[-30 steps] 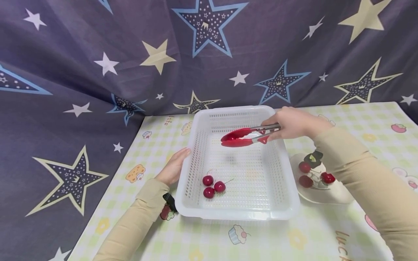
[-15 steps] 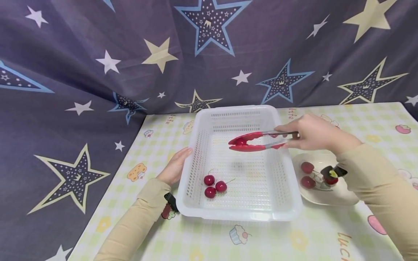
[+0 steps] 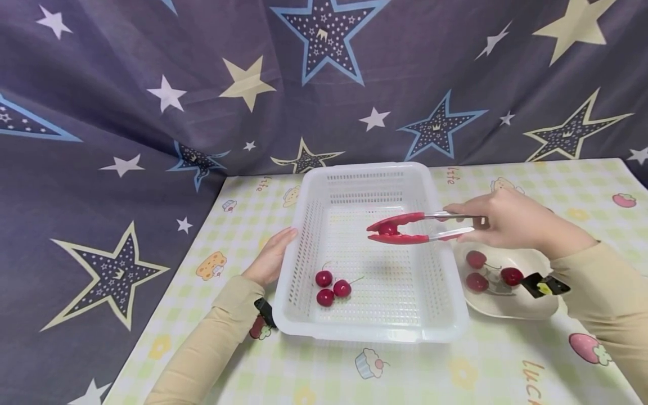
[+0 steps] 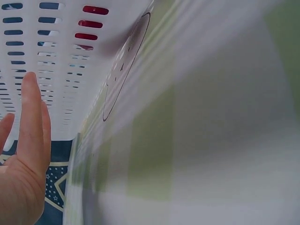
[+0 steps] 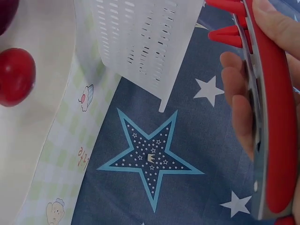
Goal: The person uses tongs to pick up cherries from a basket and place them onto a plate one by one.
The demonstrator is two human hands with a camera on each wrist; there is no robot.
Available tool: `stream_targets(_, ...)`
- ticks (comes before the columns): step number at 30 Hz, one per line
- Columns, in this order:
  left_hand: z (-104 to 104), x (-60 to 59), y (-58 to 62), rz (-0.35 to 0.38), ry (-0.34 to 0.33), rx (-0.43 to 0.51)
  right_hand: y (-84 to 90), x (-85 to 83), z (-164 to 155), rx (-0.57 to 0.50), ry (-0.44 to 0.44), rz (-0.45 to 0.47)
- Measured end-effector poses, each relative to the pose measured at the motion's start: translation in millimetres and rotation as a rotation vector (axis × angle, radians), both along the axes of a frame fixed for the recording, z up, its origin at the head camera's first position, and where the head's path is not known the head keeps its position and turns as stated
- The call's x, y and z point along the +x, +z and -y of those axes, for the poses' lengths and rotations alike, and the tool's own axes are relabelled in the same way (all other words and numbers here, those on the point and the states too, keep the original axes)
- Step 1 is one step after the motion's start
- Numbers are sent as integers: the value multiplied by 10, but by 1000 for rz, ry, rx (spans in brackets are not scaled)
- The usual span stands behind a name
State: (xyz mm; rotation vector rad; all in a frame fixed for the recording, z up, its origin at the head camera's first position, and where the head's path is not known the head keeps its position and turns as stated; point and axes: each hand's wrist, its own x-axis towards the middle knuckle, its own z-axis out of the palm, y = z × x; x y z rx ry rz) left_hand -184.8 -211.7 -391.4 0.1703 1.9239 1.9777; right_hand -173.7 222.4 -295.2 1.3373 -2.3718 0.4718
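My right hand (image 3: pixel 506 222) grips the steel handles of red-tipped tongs (image 3: pixel 412 228), also seen up close as the tongs (image 5: pixel 267 117) in the right wrist view. A cherry (image 3: pixel 388 229) is clamped between the tong tips above the white perforated basket (image 3: pixel 304 247). Three cherries (image 3: pixel 331 288) lie on the basket floor at its near left. My left hand (image 3: pixel 269 260) lies flat against the basket's left wall, fingers straight, shown as the left hand (image 4: pixel 26 154) beside the slotted wall (image 4: pixel 51 61).
A white plate (image 3: pixel 511 306) with three cherries (image 3: pixel 478 271) sits right of the basket; one cherry (image 5: pixel 16 75) shows in the right wrist view. A checked cloth (image 3: pixel 405 371) covers the table. A star-print curtain (image 3: pixel 304 84) hangs behind and drapes off the left.
My right hand has drawn the tongs and the clamped cherry to the right and slightly nearer over the basket. The left hand and the three cherries stayed put.
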Motion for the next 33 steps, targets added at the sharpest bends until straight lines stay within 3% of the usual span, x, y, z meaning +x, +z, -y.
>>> stream_targets(5,-4,-9,1,2,3,1,13,53,-50,1,-40,-11)
stream_targets(9,-6,-14,12,3,2,-7,51,71,-143,-44,-104,-2)
stream_targets(16,-8,-33,24,-13,-18,-31,113,85,-387,-121,-120,-35)
stream_targets(20,-6,-37,19,-15,-17,-29,121,117,-535,-139,-172,-43)
stream_targets(28,-1,-16,0,-8,-10,-27,43,239,-755,-114,-343,23)
stream_targets(33,-13,-4,-6,-13,-6,-23,-70,327,-917,-48,-397,6)
